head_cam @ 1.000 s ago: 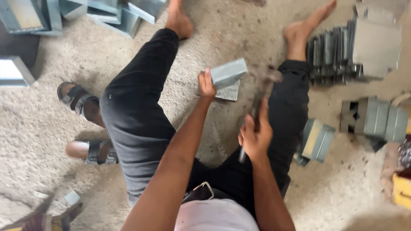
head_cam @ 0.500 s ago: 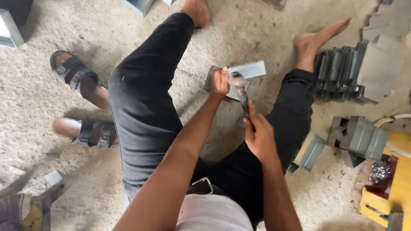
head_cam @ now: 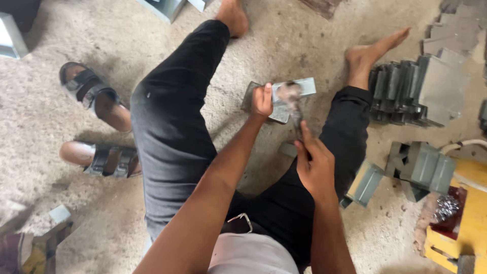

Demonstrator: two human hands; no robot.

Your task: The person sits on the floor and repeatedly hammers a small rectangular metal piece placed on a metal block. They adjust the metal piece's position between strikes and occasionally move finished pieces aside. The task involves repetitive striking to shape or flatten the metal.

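I sit on a concrete floor with legs spread, in black trousers. My left hand (head_cam: 262,101) grips a folded grey sheet-metal piece (head_cam: 299,87) that rests on the floor between my legs. My right hand (head_cam: 314,165) is closed round the handle of a hammer (head_cam: 293,104), whose blurred head is down on the metal piece just right of my left thumb.
A pair of brown sandals (head_cam: 96,96) lies at left. Stacked bent metal pieces (head_cam: 406,91) sit by my right foot, more (head_cam: 421,165) at lower right beside a yellow box (head_cam: 464,223). Other metal parts (head_cam: 167,6) lie at the top edge.
The hammer swung down from a raised position onto the metal piece. My left hand kept hold of the piece. The view shifted a little.
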